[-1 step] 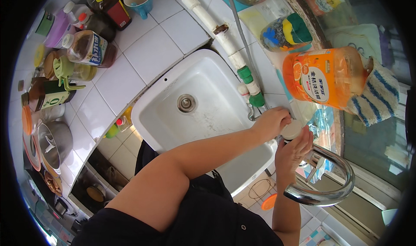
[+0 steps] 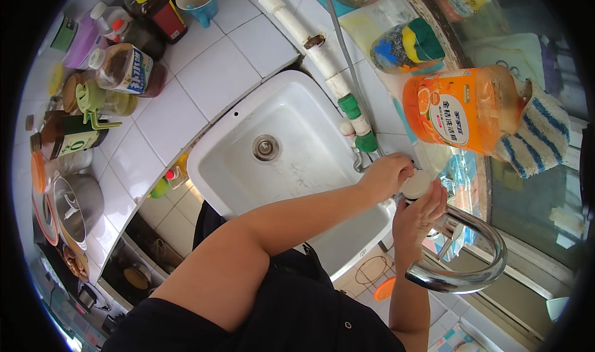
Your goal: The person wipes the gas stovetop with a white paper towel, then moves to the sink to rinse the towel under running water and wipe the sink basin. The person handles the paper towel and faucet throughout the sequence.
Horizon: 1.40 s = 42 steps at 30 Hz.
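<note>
Mostly hard and glossy, with a few rough, matt patches.
Between the left hand [image 2: 385, 178] and right hand [image 2: 421, 214], a round off-white piece [image 2: 416, 183] looks smooth, matt and plastic. Curving right of the right hand, the tap [image 2: 497, 253] is mirror-bright metal. Left of the left hand, the sink [image 2: 232, 166] has a smooth white glaze, dulled by marks, and a metal drain [image 2: 265, 147]. Just beyond that hand, the pipe's fittings [image 2: 350, 106] look like green plastic. Farther beyond the right hand come a glossy, translucent plastic jug [image 2: 489, 98] and a rough, matt cloth [image 2: 538, 140].
</note>
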Available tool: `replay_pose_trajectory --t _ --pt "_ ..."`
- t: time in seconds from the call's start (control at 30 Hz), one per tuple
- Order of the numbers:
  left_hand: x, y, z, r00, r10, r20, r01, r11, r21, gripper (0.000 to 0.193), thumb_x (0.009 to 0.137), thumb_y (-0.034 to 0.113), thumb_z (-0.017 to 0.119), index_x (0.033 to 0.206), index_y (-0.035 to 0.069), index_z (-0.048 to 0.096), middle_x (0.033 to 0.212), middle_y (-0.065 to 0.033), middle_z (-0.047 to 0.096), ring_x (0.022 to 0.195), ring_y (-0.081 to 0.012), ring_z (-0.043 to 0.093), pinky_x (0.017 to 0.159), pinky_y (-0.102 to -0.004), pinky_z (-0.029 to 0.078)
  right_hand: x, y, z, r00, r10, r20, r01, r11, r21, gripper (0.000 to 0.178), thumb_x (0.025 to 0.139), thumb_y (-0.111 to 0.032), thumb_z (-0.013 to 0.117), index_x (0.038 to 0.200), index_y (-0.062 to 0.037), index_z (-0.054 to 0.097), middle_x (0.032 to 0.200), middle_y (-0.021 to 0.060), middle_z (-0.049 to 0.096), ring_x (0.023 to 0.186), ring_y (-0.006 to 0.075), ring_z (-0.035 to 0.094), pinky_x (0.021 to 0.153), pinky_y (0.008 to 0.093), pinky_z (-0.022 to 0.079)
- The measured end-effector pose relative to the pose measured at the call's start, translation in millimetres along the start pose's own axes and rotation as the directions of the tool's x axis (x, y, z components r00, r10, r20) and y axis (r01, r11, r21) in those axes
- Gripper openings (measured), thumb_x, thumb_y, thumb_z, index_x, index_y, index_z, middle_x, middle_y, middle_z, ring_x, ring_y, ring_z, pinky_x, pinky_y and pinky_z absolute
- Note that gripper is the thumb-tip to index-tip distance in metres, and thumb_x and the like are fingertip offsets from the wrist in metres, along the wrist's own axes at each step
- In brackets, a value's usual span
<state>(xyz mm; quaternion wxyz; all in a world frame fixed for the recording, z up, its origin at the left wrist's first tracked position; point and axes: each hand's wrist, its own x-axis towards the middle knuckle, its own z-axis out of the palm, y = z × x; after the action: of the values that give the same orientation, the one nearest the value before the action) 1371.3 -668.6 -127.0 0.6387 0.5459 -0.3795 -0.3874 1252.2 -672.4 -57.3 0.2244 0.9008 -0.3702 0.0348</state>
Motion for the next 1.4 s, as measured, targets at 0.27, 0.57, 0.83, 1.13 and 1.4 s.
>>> replay_pose_trajectory --t 0.27,0.57,0.83,1.13,1.4 --pt "-13.5 26.3 -21.3 0.991 0.068 0.117 -0.063 0.997 -0.048 0.014 0.086 0.006 0.061 0.098 0.004 0.065 0.094 -0.0105 0.062 0.084 -0.0288 0.062 0.074 -0.0345 0.050 -1.2 2.8 4.5 0.999 -0.001 -0.037 0.001 1.000 -0.009 0.084 0.063 -0.008 0.078 0.132 0.0115 0.035 0.143 0.0136 0.031 0.132 0.0331 0.027 0.098 0.0448 0.038" --pt "-19.6 -1.0 -30.4 0.965 -0.064 -0.253 0.038 0.993 -0.108 0.059 0.087 0.001 0.049 0.142 0.002 0.030 0.139 -0.0196 0.034 0.124 -0.0367 0.041 0.100 -0.0363 0.039 -2.4 2.0 3.1 1.000 0.015 -0.008 -0.015 1.000 0.011 0.083 0.062 -0.009 0.079 0.131 0.0110 0.037 0.143 0.0131 0.030 0.133 0.0308 0.024 0.101 0.0463 0.036" --pt "-39.4 -21.0 23.0 0.999 0.002 0.044 0.015 0.929 -0.371 0.066 0.089 0.005 0.045 0.149 0.003 0.018 0.148 -0.0185 0.019 0.139 -0.0319 0.021 0.113 -0.0351 0.021 -1.4 3.9 6.0 0.998 0.005 -0.068 -0.005 1.000 0.011 0.078 0.064 -0.010 0.077 0.129 0.0104 0.041 0.142 0.0123 0.032 0.132 0.0308 0.026 0.100 0.0469 0.036" --pt "-35.1 28.0 -82.0 0.959 0.255 -0.126 -0.215 0.940 0.266 0.059 0.087 0.005 0.056 0.140 0.000 0.032 0.137 -0.0194 0.030 0.124 -0.0358 0.037 0.103 -0.0378 0.036 -2.8 4.6 5.3 1.000 0.018 -0.023 -0.019 1.000 -0.007 0.080 0.063 -0.016 0.079 0.129 0.0097 0.042 0.144 0.0115 0.031 0.133 0.0303 0.024 0.100 0.0493 0.036" --pt "18.4 10.5 -129.1 0.899 0.437 0.013 -0.161 0.302 0.939 0.035 0.076 -0.002 0.059 0.110 -0.001 0.061 0.115 -0.0063 0.052 0.104 -0.0260 0.049 0.086 -0.0359 0.047 -2.9 3.3 4.9 0.999 0.019 -0.034 -0.019 1.000 -0.010 0.084 0.060 -0.017 0.081 0.129 0.0100 0.041 0.145 0.0106 0.031 0.133 0.0298 0.025 0.099 0.0497 0.036"
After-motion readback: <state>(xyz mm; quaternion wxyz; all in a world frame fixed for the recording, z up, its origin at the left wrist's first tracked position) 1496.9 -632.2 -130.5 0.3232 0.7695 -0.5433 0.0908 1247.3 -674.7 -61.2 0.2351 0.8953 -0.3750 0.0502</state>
